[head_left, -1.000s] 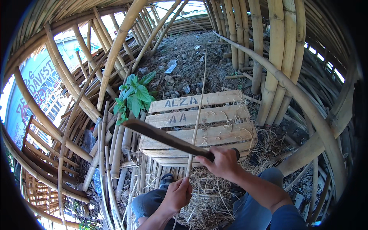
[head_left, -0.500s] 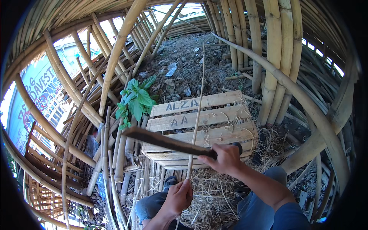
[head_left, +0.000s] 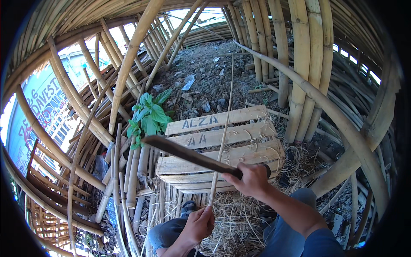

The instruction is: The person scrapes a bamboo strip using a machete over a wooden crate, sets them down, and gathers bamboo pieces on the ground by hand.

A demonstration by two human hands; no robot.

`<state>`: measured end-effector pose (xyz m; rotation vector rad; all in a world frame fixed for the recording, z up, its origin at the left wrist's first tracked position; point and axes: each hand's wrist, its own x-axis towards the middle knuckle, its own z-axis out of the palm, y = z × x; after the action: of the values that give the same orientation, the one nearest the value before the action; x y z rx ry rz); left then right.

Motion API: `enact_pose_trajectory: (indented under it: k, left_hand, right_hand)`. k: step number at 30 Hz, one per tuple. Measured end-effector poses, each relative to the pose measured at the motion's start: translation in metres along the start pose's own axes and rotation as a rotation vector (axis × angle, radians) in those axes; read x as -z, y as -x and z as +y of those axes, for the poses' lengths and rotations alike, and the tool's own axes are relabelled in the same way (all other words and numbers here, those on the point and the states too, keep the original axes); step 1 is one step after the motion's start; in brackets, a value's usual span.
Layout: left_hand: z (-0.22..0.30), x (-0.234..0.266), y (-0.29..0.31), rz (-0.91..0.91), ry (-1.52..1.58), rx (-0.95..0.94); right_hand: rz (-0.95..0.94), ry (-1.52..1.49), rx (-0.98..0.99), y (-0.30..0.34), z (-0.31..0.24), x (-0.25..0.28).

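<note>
My left hand is closed around the lower part of a long thin bamboo strip, which slants up and slightly right. Wrapped round the handle of a machete is my right hand; the long dark blade points left. The blade crosses the strip just above my left hand, though whether the edge touches it I cannot tell. Beneath both lies a wooden slat crate with dark stencilled lettering and curled shavings on its slats.
Dry shavings cover the ground between my knees. A green leafy plant grows left of the crate. Bamboo poles stand at the right, and a long curved pole slants across there. More poles lean at the left.
The strip's upper end has tipped slightly to the right, and the view has shifted a little. Both hands keep their holds, with the machete at nearly the same place and angle.
</note>
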<state>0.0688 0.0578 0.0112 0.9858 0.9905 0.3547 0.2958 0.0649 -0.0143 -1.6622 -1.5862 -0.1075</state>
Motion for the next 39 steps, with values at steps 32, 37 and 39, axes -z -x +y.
enact_pose_trajectory:
  k: [32, 37, 39]
  left_hand:
    - [-0.006, 0.001, 0.005, -0.024, -0.039, 0.002]
    - [-0.005, -0.006, 0.010, -0.004, -0.080, 0.014]
    - [-0.022, -0.006, -0.010, 0.135, -0.387, -0.617]
  right_hand:
    - [0.134, 0.033, -0.025, -0.012, 0.017, 0.006]
    - [0.125, 0.035, -0.289, -0.027, 0.034, 0.010]
    - [0.078, 0.017, -0.244, -0.020, 0.022, 0.014]
